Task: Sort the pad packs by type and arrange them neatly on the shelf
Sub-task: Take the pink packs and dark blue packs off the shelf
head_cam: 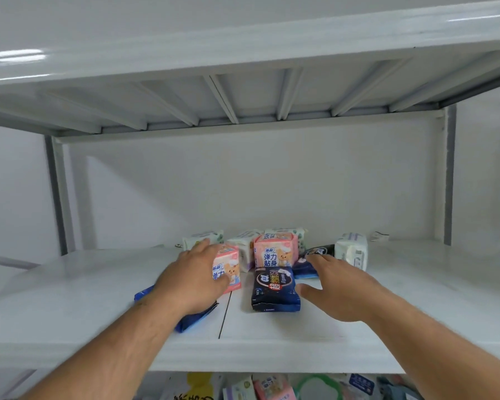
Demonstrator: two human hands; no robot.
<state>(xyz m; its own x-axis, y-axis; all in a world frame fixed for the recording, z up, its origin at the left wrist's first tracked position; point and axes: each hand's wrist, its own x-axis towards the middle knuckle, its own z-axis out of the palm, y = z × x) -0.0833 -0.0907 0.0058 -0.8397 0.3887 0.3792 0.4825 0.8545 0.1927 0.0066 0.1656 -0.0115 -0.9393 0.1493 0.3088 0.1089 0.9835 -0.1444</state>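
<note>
Pad packs lie clustered on the white shelf board [98,313]. My left hand [194,280] grips the near pink pack [231,269], fingers over its top and left side, thumb on its front. A blue pack [192,320] lies flat under that wrist. A second pink pack [275,252] stands behind. A navy pack [274,290] lies in the middle. My right hand [339,287] is spread open, fingertips touching another navy pack [305,268], thumb beside the middle navy one. White packs [244,246] stand at the back, and one white pack [353,251] stands to the right.
The upper shelf's underside [243,90] hangs low overhead, with white uprights [61,197] at both sides and a wall behind. More packs [272,388] sit on the shelf below. Bare board stretches to the left and right of the cluster.
</note>
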